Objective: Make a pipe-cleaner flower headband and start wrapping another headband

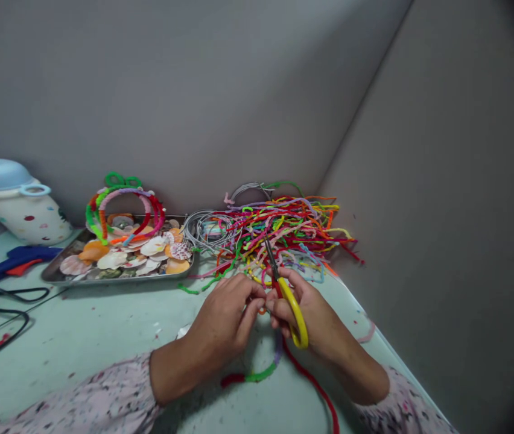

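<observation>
One dotted cup [26, 211] and one blue plastic gun [22, 257] flank one metal tray [116, 281] of ridged shells [112, 260] and fuzzy hoops [103, 223]. The left hand [227, 313] pinches an orange bit [262, 311] above one banded, fuzzy strand [261, 375]; the right hand [315, 310] grips one pair of yellow-handled scissors [289, 296]. Uncountable stems [284, 220] tangle beyond.

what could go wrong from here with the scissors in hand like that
1. The scissors sit in the right hand with the blades pointing at the pile of fuzzy strands, so the tips might snag one.
2. The left hand meets the right at a small orange piece; it barely shows between the fingertips and could slip loose.
3. The colourful rings stand over the shells in the metal tray; a knock might topple them.
</observation>
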Action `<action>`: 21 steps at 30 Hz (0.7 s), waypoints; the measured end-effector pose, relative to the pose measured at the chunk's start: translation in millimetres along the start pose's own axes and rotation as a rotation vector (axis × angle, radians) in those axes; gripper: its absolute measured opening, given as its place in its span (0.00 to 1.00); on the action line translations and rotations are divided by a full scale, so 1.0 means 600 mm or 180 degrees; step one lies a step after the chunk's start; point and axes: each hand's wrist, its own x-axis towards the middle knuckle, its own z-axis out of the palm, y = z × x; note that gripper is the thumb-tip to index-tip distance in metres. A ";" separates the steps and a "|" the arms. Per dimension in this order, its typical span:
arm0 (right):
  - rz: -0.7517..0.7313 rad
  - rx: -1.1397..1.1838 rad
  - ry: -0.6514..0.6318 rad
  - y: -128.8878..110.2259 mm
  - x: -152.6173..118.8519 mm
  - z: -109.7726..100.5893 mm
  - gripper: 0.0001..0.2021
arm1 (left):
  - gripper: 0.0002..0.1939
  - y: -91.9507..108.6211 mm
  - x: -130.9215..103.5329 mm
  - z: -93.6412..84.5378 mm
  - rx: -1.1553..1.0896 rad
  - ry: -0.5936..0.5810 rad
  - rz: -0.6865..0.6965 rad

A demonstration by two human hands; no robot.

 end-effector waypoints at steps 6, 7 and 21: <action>-0.0038 -0.0114 0.0086 0.001 0.000 -0.001 0.30 | 0.08 -0.001 0.000 0.000 0.0213 -0.0022 0.0218; -0.0026 -0.0145 0.0102 0.001 0.000 -0.001 0.30 | 0.08 -0.001 0.000 0.000 0.0278 -0.0026 0.0234; -0.1019 -0.1105 0.0430 0.028 0.002 -0.003 0.25 | 0.09 -0.003 0.010 -0.007 -0.0537 0.0071 -0.0642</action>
